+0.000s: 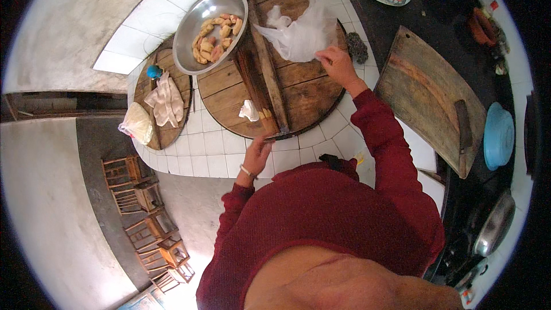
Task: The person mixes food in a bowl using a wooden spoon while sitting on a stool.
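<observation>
Hands first: your left hand (256,155) rests open on the tiled bench (298,158) edge, your right hand (337,64) pinches the thin plastic bag (298,34) on the round wooden board (298,97). Further back, the metal bowl (195,23) already holds cut pieces, so the bag looks emptied.

The plastic bag (299,33) is thin, translucent white and crumpled, lying slack on the far right part of the round wooden lid (298,100). Its knotted top points toward the metal bowl (208,14), which rests tilted on the lid's far left edge. The right hand (338,64) pinches the bag's near right corner. The left hand (256,155) rests on the tiled counter just beside the lid's near edge, fingers bent, touching nothing else.
</observation>
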`<action>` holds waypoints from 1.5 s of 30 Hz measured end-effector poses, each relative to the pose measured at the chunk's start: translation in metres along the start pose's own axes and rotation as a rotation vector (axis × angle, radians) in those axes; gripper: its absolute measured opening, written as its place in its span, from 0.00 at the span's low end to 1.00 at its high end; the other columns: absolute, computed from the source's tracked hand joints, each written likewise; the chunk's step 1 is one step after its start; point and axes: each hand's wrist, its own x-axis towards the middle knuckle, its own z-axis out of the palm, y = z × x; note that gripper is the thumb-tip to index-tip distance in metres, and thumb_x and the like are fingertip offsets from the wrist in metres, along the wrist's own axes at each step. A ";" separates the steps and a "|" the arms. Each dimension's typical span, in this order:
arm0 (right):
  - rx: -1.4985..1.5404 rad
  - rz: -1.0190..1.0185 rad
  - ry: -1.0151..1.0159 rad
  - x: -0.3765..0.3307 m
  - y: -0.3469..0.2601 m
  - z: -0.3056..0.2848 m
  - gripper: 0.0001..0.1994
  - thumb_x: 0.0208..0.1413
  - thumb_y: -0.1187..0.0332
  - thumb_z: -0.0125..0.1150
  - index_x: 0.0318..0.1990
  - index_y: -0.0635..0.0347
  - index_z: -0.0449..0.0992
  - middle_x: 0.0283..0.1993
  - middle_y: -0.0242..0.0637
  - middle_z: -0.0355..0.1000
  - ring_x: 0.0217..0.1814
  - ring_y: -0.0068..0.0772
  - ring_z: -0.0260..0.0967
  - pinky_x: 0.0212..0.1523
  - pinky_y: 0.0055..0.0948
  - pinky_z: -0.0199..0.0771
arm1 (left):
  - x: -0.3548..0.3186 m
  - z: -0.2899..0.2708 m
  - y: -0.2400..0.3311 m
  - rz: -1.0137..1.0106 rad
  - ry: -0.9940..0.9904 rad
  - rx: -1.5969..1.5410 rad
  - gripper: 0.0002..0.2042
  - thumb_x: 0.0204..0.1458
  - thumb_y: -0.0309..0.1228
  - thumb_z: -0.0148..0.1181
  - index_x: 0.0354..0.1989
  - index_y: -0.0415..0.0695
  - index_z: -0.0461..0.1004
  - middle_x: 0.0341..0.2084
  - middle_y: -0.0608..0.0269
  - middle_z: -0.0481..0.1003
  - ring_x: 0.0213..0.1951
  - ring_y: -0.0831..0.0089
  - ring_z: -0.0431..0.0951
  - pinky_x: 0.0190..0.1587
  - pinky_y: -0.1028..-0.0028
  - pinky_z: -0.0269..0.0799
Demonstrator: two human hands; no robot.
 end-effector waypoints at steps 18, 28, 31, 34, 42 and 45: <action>0.228 0.114 0.137 0.066 -0.003 -0.013 0.08 0.46 0.73 0.53 0.34 0.61 0.74 0.27 0.37 0.71 0.26 0.24 0.68 0.28 0.21 0.67 | 0.193 0.024 0.036 0.379 -0.080 0.503 0.20 0.40 0.18 0.49 0.45 0.43 0.64 0.46 0.51 0.62 0.46 0.54 0.65 0.44 0.67 0.66; 0.360 -0.025 0.223 0.083 -0.034 -0.024 0.09 0.46 0.74 0.53 0.36 0.57 0.72 0.35 0.37 0.70 0.31 0.32 0.70 0.31 0.26 0.69 | 0.180 0.027 0.043 0.474 -0.106 0.596 0.21 0.38 0.19 0.48 0.46 0.43 0.64 0.47 0.54 0.62 0.46 0.57 0.66 0.43 0.68 0.67; 0.321 -0.199 -0.003 0.066 -0.040 -0.024 0.07 0.45 0.76 0.52 0.34 0.58 0.72 0.33 0.37 0.70 0.31 0.33 0.70 0.31 0.26 0.69 | 0.177 0.028 0.050 0.452 -0.097 0.581 0.22 0.38 0.19 0.48 0.47 0.44 0.63 0.47 0.56 0.62 0.46 0.57 0.66 0.43 0.68 0.67; 0.275 -0.267 -0.252 0.059 -0.023 -0.008 0.07 0.46 0.72 0.51 0.33 0.58 0.73 0.29 0.39 0.71 0.30 0.37 0.69 0.32 0.28 0.68 | 0.176 0.031 0.050 0.435 -0.119 0.597 0.22 0.38 0.19 0.48 0.47 0.44 0.63 0.48 0.56 0.62 0.46 0.57 0.66 0.43 0.68 0.67; -0.101 -0.047 -0.517 0.088 0.056 0.048 0.13 0.42 0.66 0.52 0.35 0.64 0.72 0.33 0.49 0.69 0.38 0.49 0.66 0.39 0.38 0.66 | 0.171 0.029 0.039 0.485 -0.162 0.608 0.22 0.39 0.18 0.46 0.48 0.42 0.61 0.49 0.54 0.60 0.47 0.57 0.64 0.46 0.69 0.65; -0.251 -0.067 -0.523 0.095 0.058 0.064 0.14 0.39 0.67 0.54 0.34 0.65 0.71 0.35 0.51 0.68 0.40 0.51 0.65 0.41 0.40 0.65 | 0.171 0.026 0.043 0.482 -0.197 0.599 0.23 0.38 0.18 0.46 0.48 0.40 0.61 0.49 0.54 0.60 0.48 0.57 0.64 0.46 0.69 0.64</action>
